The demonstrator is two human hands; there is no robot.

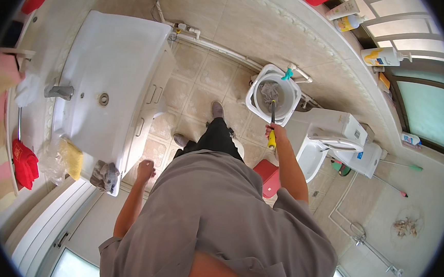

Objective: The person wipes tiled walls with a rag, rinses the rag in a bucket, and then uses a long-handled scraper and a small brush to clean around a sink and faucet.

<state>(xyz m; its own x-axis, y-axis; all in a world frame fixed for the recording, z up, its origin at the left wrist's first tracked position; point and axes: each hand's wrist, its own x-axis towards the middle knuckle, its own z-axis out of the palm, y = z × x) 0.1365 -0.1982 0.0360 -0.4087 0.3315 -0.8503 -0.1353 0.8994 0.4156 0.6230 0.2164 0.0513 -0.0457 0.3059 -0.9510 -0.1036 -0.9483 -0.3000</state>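
My right hand (278, 133) is wrapped round the handle of a mop (273, 110), which has a dark shaft and a yellow end. The shaft runs down into a white square mop basin (252, 102) against the far wall. Inside the basin lies the mop's grey head (269, 92), over a round grey inner part. A teal tap (288, 74) stands above the basin's rim. My left hand (146, 170) hangs low beside the washstand, its fingers curled with nothing visible in them.
To the left stands a wide white washbasin (105, 58) with a grey cloth (105, 176) and a yellow cloth (71, 158) at its near end. A toilet (312, 157) and a red bin (267, 176) are at the right. Bottles (382, 57) line the window ledge.
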